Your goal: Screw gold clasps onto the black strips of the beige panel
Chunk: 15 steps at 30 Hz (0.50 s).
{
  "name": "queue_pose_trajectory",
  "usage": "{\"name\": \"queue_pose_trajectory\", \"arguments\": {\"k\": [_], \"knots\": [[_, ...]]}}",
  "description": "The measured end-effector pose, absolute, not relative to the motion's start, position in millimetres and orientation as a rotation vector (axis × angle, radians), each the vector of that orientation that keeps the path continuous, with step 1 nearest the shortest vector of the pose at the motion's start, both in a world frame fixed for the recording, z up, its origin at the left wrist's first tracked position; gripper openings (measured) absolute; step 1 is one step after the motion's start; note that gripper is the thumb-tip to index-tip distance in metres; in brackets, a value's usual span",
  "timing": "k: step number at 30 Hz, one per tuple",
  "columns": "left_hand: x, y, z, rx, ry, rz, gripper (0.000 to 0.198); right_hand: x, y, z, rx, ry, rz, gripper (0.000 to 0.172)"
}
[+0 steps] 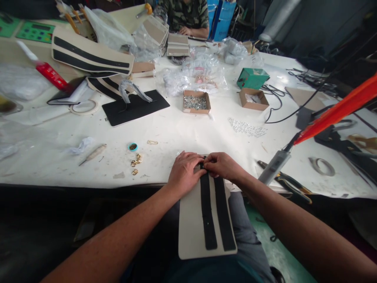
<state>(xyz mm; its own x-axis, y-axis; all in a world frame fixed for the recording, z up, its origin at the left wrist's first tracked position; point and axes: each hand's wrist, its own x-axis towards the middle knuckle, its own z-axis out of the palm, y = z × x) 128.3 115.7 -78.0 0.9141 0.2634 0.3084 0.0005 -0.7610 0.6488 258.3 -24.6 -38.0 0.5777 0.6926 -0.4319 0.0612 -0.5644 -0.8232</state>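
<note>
A beige panel [191, 228] with two black strips [208, 212] extends from the table's front edge over my lap. My left hand [186, 171] is closed on the panel's far end, its thumb pressing beside the left strip. Opposite it, my right hand [220, 165] pinches at the top of that same strip, and the fingers hide whatever is between them. On the table to the left lie several gold-coloured metal fittings [136, 162], a small blue-rimmed round container [132, 146] and an awl [92, 154].
Pliers [290, 182] and a grey tool with an orange sleeve [275, 167] are close to my right forearm. Beyond my hands stand a cardboard box of small metal parts [196, 103] and a green box [252, 78]. A co-worker in camouflage [188, 17] sits across the table.
</note>
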Motion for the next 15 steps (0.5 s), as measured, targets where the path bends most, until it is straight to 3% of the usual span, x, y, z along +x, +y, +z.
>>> {"name": "queue_pose_trajectory", "arguments": {"k": [15], "knots": [[128,115,-73,2.442,0.162,0.491,0.036,253,-35,-45,-1.977,-0.626,0.864,0.007]]}}
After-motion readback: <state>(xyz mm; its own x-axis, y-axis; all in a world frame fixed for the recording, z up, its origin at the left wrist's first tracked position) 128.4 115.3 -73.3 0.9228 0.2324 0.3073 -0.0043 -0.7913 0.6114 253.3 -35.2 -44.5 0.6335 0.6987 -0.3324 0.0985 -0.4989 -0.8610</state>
